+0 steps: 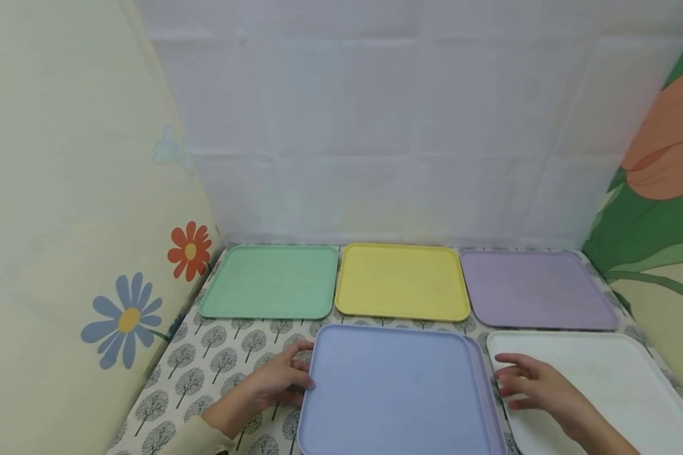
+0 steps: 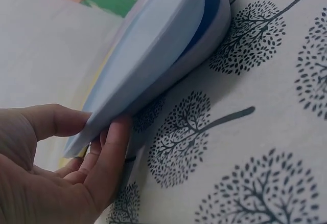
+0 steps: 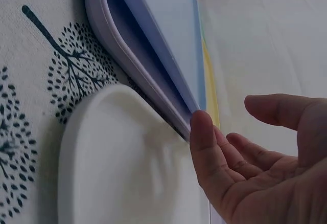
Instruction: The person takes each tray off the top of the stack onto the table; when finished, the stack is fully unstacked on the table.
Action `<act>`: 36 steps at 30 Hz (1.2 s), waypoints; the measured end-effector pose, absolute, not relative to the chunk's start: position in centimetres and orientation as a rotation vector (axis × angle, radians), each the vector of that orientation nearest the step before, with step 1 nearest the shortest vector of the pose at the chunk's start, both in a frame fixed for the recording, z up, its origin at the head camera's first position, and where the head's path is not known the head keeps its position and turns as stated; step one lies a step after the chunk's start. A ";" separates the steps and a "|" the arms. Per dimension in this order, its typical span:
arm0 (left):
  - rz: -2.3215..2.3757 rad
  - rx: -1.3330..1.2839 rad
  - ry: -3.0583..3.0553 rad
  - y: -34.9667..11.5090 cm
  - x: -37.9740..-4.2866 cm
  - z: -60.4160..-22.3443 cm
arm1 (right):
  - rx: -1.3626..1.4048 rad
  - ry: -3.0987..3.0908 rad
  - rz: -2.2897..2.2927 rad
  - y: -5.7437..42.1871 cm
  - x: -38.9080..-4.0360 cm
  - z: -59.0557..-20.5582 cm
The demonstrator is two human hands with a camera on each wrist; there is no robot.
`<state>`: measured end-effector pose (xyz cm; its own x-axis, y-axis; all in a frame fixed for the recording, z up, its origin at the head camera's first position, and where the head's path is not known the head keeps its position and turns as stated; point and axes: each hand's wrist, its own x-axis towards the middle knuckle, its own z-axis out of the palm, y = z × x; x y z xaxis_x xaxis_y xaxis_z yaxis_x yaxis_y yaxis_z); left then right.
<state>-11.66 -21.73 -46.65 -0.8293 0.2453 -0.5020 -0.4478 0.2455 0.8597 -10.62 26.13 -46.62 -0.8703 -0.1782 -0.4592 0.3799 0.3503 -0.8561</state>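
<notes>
A light blue tray (image 1: 395,392) lies over a lilac tray (image 1: 486,395), whose edge shows along the right side. At the blue tray's left edge, my left hand (image 1: 287,376) pinches the rim. The left wrist view shows the thumb (image 2: 64,120) on the top side and fingers (image 2: 110,152) underneath. My right hand (image 1: 537,388) hovers over the left part of a white tray (image 1: 609,373), thumb and fingers apart with nothing between them. In the right wrist view its fingertips are close to the stacked trays' edges; whether they touch, I cannot tell.
Along the back lie a green tray (image 1: 273,281), a yellow tray (image 1: 401,281) and a purple tray (image 1: 537,287), side by side. A tree-patterned cloth (image 1: 222,360) covers the table. A white sheet (image 1: 375,126) hangs behind, with flower-printed panels at both sides.
</notes>
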 end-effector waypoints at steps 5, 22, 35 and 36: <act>1.660 -0.165 1.948 -22.3 -11.6 -46.5 | 0.174 2.183 -1.542 24.9 -10.3 -46.8; 1.682 -0.171 2.000 -24.1 -12.0 -46.6 | 0.263 2.390 -1.371 22.5 -10.0 -47.6; 1.707 -0.146 1.970 -26.3 -12.0 -46.7 | 0.229 2.558 -1.237 22.3 -9.6 -47.6; 1.702 -0.147 1.969 -26.6 -12.1 -46.6 | 0.226 2.564 -1.229 22.3 -9.6 -47.6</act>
<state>-12.06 -26.55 -46.59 -0.8545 0.2537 -0.4532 -0.4118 0.2008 0.8889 -9.64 22.27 -47.60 -0.9461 0.0162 -0.3235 0.2622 0.6243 -0.7358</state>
